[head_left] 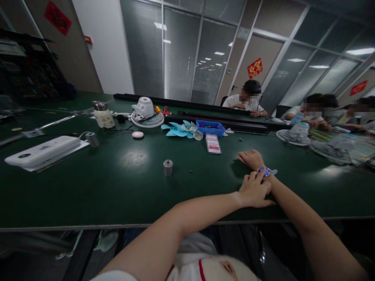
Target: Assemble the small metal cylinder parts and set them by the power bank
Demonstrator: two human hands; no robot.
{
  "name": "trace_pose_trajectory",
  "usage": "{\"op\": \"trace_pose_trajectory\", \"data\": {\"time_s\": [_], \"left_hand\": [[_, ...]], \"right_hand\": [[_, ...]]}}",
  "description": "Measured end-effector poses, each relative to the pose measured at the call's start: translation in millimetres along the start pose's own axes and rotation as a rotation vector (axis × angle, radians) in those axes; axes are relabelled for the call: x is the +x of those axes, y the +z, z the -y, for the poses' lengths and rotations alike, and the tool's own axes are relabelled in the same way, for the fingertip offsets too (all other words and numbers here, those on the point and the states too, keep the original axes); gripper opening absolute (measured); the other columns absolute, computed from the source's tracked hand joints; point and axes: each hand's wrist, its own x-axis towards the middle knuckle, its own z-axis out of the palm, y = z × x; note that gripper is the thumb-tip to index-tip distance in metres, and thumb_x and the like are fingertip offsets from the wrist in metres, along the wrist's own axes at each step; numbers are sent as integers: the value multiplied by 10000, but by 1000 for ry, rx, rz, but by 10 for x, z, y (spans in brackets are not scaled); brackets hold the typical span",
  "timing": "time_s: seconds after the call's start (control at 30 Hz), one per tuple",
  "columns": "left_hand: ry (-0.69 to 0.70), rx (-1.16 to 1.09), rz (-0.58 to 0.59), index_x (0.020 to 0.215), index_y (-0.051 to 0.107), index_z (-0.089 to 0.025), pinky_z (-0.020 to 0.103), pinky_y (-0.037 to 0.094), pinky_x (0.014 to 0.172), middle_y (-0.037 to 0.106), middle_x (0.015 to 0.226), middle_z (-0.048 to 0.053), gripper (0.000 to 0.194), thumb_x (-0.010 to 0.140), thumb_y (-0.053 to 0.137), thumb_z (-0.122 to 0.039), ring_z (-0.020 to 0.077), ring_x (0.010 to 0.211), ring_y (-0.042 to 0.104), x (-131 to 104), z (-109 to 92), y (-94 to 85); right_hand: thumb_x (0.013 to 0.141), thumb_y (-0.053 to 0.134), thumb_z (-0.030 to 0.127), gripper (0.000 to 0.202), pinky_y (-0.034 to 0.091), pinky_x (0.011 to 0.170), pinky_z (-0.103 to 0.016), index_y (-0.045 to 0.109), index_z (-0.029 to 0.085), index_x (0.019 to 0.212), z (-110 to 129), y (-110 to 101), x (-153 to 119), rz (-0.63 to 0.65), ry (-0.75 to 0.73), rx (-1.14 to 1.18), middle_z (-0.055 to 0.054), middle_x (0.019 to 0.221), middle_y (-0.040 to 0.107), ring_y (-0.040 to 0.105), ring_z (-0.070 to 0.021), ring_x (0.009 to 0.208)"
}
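Over the green table, my left hand [254, 190] reaches across to my right wrist. Its index fingertip touches the lit face of a watch [264, 171] worn there, while its thumb points out to the right; the hand is open and holds nothing. Just beyond, my right hand [252, 159] rests low over the table with its fingers curled together, and no object shows in it. A small silver metal cylinder [168, 168] stands upright to the left of both hands, with a tiny dark piece [190, 171] lying between it and them.
Farther back are a blue tray [210, 128], light-blue fan blades [179, 129], a white fan part [144, 107], a pink oval object [137, 134] and a patterned cup [104, 118]. A long white device [47, 150] lies at left. People sit across the table at right.
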Motion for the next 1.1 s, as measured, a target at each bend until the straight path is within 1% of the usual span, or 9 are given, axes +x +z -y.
{"op": "trace_pose_trajectory", "data": {"time_s": [0.07, 0.13, 0.23, 0.33, 0.47, 0.57, 0.77, 0.97, 1.1], "left_hand": [[-50, 22, -14, 983, 581, -146, 454, 372, 933, 234, 1507, 152, 460, 793, 604, -564, 340, 1235, 346, -44, -30, 36], [-86, 36, -15, 998, 576, -144, 449, 380, 926, 258, 1487, 162, 519, 776, 597, -613, 337, 1207, 371, -54, -33, 39], [-113, 28, 24, 1012, 579, -150, 458, 370, 945, 290, 1466, 161, 621, 723, 595, -700, 344, 1214, 361, -28, 3, -9], [-96, 12, 60, 1010, 590, -157, 471, 351, 964, 287, 1473, 153, 665, 704, 574, -747, 351, 1231, 344, -1, 46, -55], [-86, 8, 61, 974, 597, -163, 475, 351, 961, 307, 1464, 145, 650, 701, 571, -752, 351, 1219, 356, 12, 80, -51], [-81, -1, 45, 957, 594, -158, 471, 359, 958, 306, 1469, 144, 676, 677, 568, -773, 348, 1212, 365, 29, 99, -39], [-59, 9, 73, 962, 595, -144, 470, 368, 946, 317, 1468, 142, 656, 715, 534, -749, 348, 1212, 366, 62, 122, -33], [-66, 1, 78, 1034, 587, -141, 485, 340, 977, 196, 1534, 132, 655, 719, 565, -716, 359, 1261, 316, 52, 123, -26], [-62, 1, 80, 1022, 588, -146, 484, 323, 999, 218, 1526, 133, 638, 721, 569, -709, 352, 1284, 294, 56, 126, -21]], "right_hand": [[938, 427, 288, 335, 241, 648, -312, 677, 154, 760, 2, 3, -2, -2, 4, 9, -91, 647, 675, 526, -166, 560], [935, 427, 289, 337, 239, 647, -314, 679, 154, 757, 4, 7, 0, 0, 12, 15, -93, 641, 675, 524, -169, 554], [929, 428, 284, 339, 235, 645, -315, 683, 149, 751, 7, 3, 5, 4, 19, 2, -98, 643, 680, 523, -174, 553], [924, 442, 273, 325, 235, 646, -312, 683, 146, 748, 12, -10, 7, -1, 17, 9, -98, 640, 679, 529, -172, 559], [932, 431, 274, 332, 236, 644, -311, 684, 143, 762, 12, -18, 7, 3, 14, -3, -98, 641, 678, 522, -170, 558], [939, 418, 280, 352, 240, 641, -311, 682, 143, 753, 8, -18, 12, 24, 9, -7, -96, 651, 686, 515, -168, 551], [932, 436, 271, 331, 255, 646, -319, 686, 137, 761, 13, -34, 7, 29, 15, 8, -107, 651, 684, 529, -174, 562], [935, 428, 271, 343, 254, 650, -321, 688, 131, 760, 7, -17, 7, 36, 9, -1, -110, 653, 687, 531, -170, 554], [920, 444, 264, 322, 245, 643, -314, 688, 134, 755, 10, -18, 13, 21, 18, 22, -106, 654, 686, 526, -165, 552]]}}
